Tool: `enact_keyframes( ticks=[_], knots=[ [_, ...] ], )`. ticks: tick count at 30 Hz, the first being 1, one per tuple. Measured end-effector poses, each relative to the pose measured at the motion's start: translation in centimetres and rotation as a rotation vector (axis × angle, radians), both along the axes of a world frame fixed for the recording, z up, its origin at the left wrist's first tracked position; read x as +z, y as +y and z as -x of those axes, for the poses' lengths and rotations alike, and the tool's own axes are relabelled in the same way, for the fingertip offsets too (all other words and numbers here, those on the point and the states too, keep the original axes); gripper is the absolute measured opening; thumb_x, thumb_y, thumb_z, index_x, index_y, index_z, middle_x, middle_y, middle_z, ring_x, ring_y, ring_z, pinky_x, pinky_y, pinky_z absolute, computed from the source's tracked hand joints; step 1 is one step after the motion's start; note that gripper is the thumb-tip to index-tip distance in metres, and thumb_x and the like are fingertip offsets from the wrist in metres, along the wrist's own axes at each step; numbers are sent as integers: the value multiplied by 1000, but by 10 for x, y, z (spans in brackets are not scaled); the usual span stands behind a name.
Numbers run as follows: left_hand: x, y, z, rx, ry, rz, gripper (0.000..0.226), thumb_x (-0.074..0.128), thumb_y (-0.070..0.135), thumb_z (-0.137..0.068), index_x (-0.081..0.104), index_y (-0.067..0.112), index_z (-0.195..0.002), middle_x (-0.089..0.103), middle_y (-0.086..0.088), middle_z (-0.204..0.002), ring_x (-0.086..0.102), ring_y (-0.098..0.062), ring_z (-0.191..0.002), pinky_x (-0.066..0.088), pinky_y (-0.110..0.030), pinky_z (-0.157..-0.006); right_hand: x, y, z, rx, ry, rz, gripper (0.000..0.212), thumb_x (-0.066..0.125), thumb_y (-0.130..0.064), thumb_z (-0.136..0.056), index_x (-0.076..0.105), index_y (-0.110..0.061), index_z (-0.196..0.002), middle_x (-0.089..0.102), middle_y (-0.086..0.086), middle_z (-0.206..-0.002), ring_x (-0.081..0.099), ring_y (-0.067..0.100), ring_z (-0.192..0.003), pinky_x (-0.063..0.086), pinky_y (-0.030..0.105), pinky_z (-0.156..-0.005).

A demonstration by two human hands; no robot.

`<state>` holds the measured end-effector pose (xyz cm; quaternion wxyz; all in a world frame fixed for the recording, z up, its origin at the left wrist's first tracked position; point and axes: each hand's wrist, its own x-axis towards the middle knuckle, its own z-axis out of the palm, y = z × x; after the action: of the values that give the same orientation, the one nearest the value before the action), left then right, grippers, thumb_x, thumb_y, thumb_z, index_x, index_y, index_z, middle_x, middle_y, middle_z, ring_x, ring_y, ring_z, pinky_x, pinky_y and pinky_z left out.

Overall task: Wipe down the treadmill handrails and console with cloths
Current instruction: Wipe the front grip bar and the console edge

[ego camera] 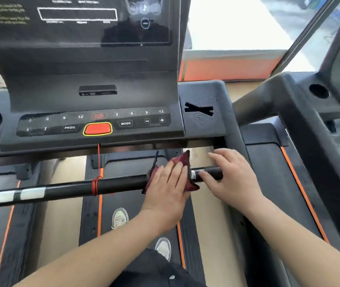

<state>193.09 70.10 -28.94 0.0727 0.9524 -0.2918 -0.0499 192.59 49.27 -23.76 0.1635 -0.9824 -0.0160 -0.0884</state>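
A dark red cloth (188,160) is draped over the black front handrail (119,184) of a treadmill and pressed down by the left hand (165,183). The left fingers (175,168) are laid straight and close together on top of the cloth, not curled round the bar. Just to the right of them, the right hand (234,175) is set over the bar's end, palm down. Its fingers (206,174) are slightly spread, and their tips touch a silver band (195,175) beside the cloth. Both forearms are stretched forward from the bottom of the view. The console (94,96) stands above and beyond both sets of fingers and is not touched. Because the cloth is only pressed flat, it could be dragged off the bar and dropped in a fast stroke. Well to the left of the left fingers a red cord (95,185) is wound round the handrail. A long leftward wipe could snag it. When the console is wiped, its red stop button (97,128) could be pressed by mistake.
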Motion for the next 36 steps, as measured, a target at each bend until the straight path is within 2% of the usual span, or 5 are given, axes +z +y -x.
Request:
enact_keyframes(
  ticks=[8, 13, 21, 28, 36],
  knots=[
    [24, -75, -58, -116, 221, -160, 33, 26, 36, -108, 44, 29, -134, 57, -3, -128, 60, -33, -112, 43, -42, -79, 10, -50, 30, -445, 307, 63, 80, 59, -56, -91, 37, -9, -151, 48, 9, -139, 43, 29, -131, 50, 45, -98],
    [3, -78, 5, -4, 65, -69, 72, 34, 44, -96, 32, 3, -155, 40, -15, -151, 40, -36, -136, 25, -49, -116, 14, -53, 30, -575, 625, 44, 65, 39, -72, -94, 55, -13, -117, 56, 6, -120, 56, 28, -116, 53, 43, -85],
    [19, -123, -74, -155, 367, -59, 23, 26, 32, -105, 48, 25, -104, 62, -6, -115, 62, -37, -106, 51, -46, -82, 18, -52, 27, -537, 670, 87, 64, 33, -71, -97, 52, -13, -118, 55, 6, -119, 58, 28, -116, 48, 41, -81],
    [10, -117, -16, -35, 81, -32, 50, 28, 38, -100, 54, 14, -135, 59, -4, -126, 56, -29, -108, 47, -44, -89, 18, -50, 28, -531, 639, 83, 61, 35, -70, -98, 52, -14, -116, 55, 4, -118, 58, 26, -113, 45, 38, -78],
    [14, -119, -80, -152, 364, -158, 38, 20, 32, -109, 48, 17, -129, 63, -9, -125, 62, -38, -109, 43, -43, -78, 21, -53, 21, -511, 684, 132, 63, 33, -69, -99, 52, -13, -122, 56, 6, -124, 59, 29, -116, 39, 37, -76]
  ],
)
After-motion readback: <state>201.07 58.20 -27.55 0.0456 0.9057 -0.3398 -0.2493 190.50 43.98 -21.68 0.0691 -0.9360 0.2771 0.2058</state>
